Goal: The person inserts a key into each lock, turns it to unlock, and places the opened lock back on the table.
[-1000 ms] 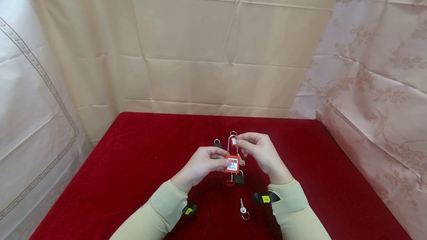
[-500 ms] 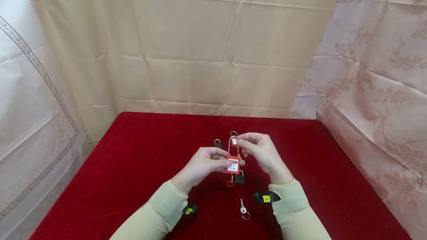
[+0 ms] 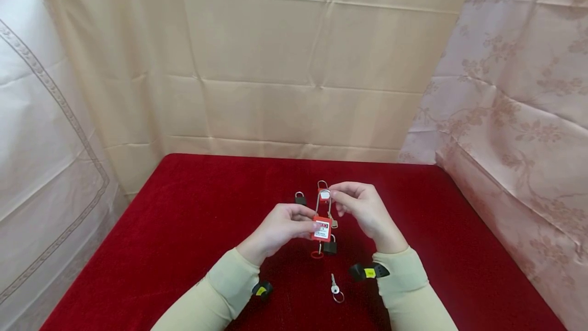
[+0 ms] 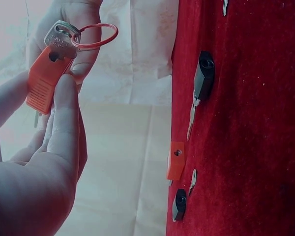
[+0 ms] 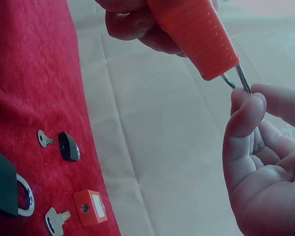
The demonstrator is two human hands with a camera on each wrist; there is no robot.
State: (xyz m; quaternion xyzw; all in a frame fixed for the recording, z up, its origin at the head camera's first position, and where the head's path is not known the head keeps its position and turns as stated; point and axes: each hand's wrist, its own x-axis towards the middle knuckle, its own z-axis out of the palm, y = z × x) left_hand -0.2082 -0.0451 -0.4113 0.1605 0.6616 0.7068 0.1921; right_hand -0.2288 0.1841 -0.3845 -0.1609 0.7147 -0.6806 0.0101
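My left hand [image 3: 280,226] grips the body of a red padlock [image 3: 323,230], raised above the table with its white label toward the head camera. In the left wrist view, a key [image 4: 61,40] sits in the bottom of this padlock, and a red key ring [image 4: 116,35] hangs from it. The thumb and forefinger of my right hand [image 3: 363,209] pinch the tall metal shackle [image 5: 242,78]. Both shackle legs meet the padlock body; whether it is locked cannot be told.
Behind the raised padlock, another red padlock [image 3: 325,196] lies on the red-covered table [image 3: 220,188]. A black padlock [image 3: 300,199] is at the back and another black padlock [image 3: 329,246] nearer. One key [image 3: 334,223] lies between them; a ringed key [image 3: 335,288] lies in front.
Both hands and the red padlock have shifted slightly right and a little lower in the head view. The holds on the padlock body and shackle stay the same.
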